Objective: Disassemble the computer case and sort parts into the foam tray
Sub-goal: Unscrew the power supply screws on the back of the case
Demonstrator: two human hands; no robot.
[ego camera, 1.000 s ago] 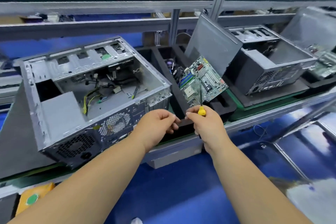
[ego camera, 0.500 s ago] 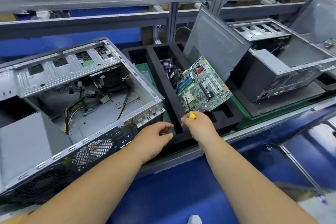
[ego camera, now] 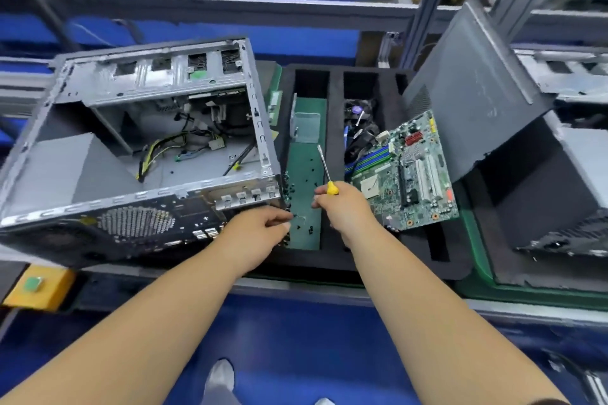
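Currently, scene: a workbench is viewed from above, with both bare forearms reaching forward.
Right hand [ego camera: 343,207]: clenched around a screwdriver [ego camera: 329,174], whose yellow handle sticks out above the fist while the metal shaft points up and away over the tray.
Left hand [ego camera: 260,223]: held just left of the right hand, fingers curled with the tips drawn together at the tray's near left edge; whether something small is pinched there cannot be told.
Foam tray [ego camera: 335,128]: black, lying directly beyond both hands, divided into long slots.
Screw slot [ego camera: 304,207]: the green-floored compartment between the two hands, in which small dark screws [ego camera: 309,174] are scattered; a metal bracket [ego camera: 304,126] is seen at its far end, beyond the screwdriver tip.
Motherboard [ego camera: 411,174]: green, tilted, propped in the tray just right of the right hand.
Cables and parts [ego camera: 360,128]: piled in the slot beyond the right hand, behind the motherboard.
Computer case [ego camera: 141,148]: open, lying on its side left of the left hand, loose wires visible inside; its near corner is close to the left fingertips.
Side panel [ego camera: 477,99]: grey, leaned upright beyond and right of the motherboard.
Second case [ego camera: 559,181]: placed well right of the right hand.
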